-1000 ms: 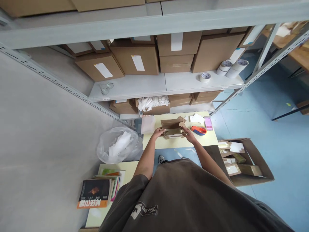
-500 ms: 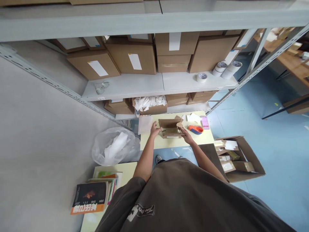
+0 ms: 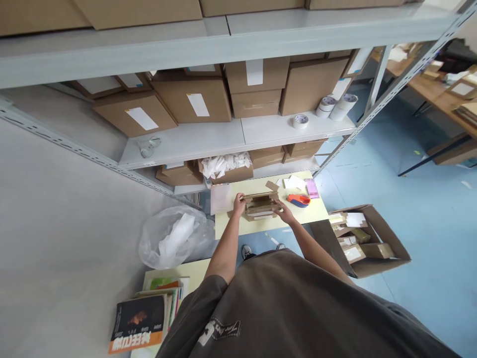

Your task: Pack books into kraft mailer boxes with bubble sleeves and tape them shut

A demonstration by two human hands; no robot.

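Observation:
A small brown cardboard box [image 3: 260,211] sits on the pale yellow table with its top open and its flaps partly folded in. My left hand [image 3: 239,204] is closed on its left end, thumb and fingers at the upper edge. At the opposite end, my right hand [image 3: 283,213] grips the right flaps near the front corner. What lies inside the box is too dark and small to make out. Just right of the box rests an orange and blue tape dispenser [image 3: 298,200]. A loose cardboard piece [image 3: 272,186] lies behind it.
Metal shelving [image 3: 208,141] with cartons and tape rolls [image 3: 300,121] rises behind the table [image 3: 242,227]. A clear plastic bag [image 3: 152,243] stands at left, magazines [image 3: 139,318] below it. On the right floor is a large carton [image 3: 400,248] holding smaller boxes.
The box's raised back flap has come down and its end flaps have been folded inward. My right hand has shifted to the box's right front corner. The whole view has tilted slightly.

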